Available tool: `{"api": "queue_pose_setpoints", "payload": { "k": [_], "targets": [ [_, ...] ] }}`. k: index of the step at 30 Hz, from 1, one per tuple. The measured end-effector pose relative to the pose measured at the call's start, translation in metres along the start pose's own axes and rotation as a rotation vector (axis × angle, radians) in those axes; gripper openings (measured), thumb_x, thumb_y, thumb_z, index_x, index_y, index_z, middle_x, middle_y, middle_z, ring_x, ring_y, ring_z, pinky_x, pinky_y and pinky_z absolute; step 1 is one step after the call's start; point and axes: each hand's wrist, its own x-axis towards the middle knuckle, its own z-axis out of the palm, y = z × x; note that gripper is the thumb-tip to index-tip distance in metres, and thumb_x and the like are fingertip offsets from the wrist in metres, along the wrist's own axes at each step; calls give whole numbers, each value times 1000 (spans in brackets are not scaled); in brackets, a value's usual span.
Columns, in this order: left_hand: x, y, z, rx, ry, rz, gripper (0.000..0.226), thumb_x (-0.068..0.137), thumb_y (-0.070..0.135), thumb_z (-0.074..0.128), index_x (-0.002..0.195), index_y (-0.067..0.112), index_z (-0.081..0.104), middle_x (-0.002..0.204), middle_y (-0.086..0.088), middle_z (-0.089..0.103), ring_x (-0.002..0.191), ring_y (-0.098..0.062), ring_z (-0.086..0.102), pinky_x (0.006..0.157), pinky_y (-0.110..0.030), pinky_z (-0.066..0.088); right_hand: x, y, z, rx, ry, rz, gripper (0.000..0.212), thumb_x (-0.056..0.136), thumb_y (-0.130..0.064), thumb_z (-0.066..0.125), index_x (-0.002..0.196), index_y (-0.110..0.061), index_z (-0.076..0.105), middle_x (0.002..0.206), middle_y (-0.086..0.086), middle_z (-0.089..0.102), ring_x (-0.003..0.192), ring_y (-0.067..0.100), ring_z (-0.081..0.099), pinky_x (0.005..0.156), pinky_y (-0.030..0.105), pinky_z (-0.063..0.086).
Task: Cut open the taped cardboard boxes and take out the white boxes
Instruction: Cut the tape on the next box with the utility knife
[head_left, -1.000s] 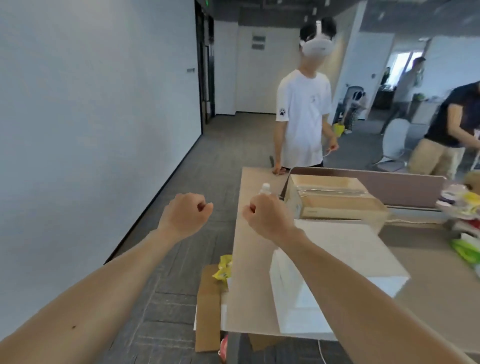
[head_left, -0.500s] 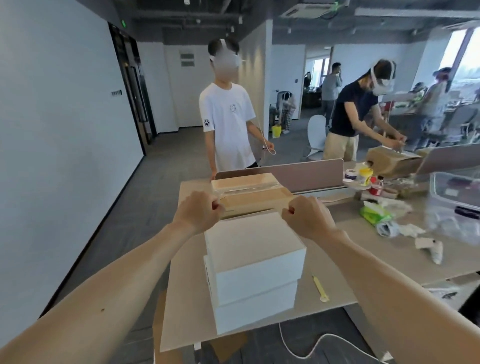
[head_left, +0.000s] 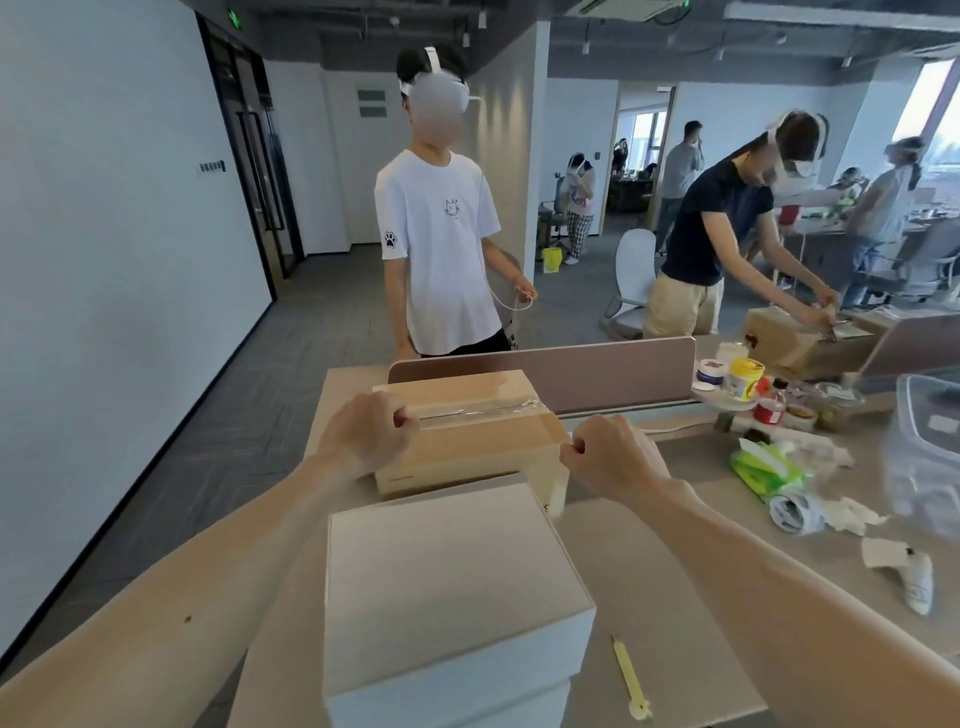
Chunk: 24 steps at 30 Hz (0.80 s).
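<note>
A brown cardboard box sealed with clear tape along its top stands on the desk in front of a pink divider. Closer to me sit two stacked white boxes. My left hand is a closed fist at the cardboard box's left end, holding nothing. My right hand is a closed fist at the box's right front corner, also holding nothing. Whether either fist touches the box I cannot tell. A thin yellow cutter lies on the desk right of the white boxes.
A person in a white shirt stands behind the pink divider. Jars, green packets and crumpled paper clutter the desk's right side beside a clear plastic bin. Another person works on a box at the far right.
My view has swung from the corridor floor onto the desk. Both fists stayed clenched and now sit at either end of the taped cardboard box, which appears closer.
</note>
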Motion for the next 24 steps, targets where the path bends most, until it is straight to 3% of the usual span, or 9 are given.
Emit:
{"api": "queue_pose_setpoints", "payload": {
  "k": [4, 8, 12, 15, 19, 24],
  "targets": [
    [53, -16, 35, 22, -9, -72, 29, 94, 29, 58, 65, 23, 55, 63, 3, 57, 62, -17, 57, 53, -26, 45, 65, 21, 16, 5, -64, -2, 40, 86, -22, 53, 49, -15, 41, 54, 0, 50, 49, 22, 44, 47, 27, 29],
    [88, -26, 58, 43, -36, -154, 26, 92, 27, 58, 66, 25, 54, 69, 5, 60, 64, -14, 56, 51, -23, 34, 117, 35, 30, 27, -99, 4, 34, 84, -22, 54, 51, -14, 49, 55, 2, 54, 53, 24, 52, 52, 33, 45],
    [108, -33, 68, 100, -37, -196, 14, 93, 30, 56, 82, 23, 60, 80, 4, 62, 69, -10, 53, 54, -23, 35, 148, 44, 46, 39, -139, 2, 37, 87, -20, 52, 51, -16, 46, 57, 0, 52, 50, 18, 46, 49, 27, 33],
    [120, -47, 71, 93, -58, -254, 16, 90, 39, 60, 95, 24, 59, 95, 4, 60, 80, -13, 55, 62, -28, 41, 168, 45, 58, 32, -171, -15, 32, 90, -23, 52, 58, -18, 50, 62, -1, 54, 56, 19, 50, 53, 27, 36],
    [127, -70, 78, 120, -203, -373, 53, 83, 59, 65, 124, 29, 50, 130, -3, 41, 103, -26, 58, 85, -41, 52, 188, 42, 77, 31, -269, -30, 21, 97, -37, 51, 104, -21, 63, 99, 0, 66, 85, 19, 59, 72, 32, 42],
    [130, -82, 92, 47, -323, -489, 81, 80, 68, 64, 146, 35, 31, 147, -11, 35, 120, -33, 54, 95, -40, 46, 210, 41, 104, 19, -344, 7, 52, 95, -46, 46, 141, -22, 38, 135, 9, 49, 115, 33, 56, 91, 46, 45]
  ]
}}
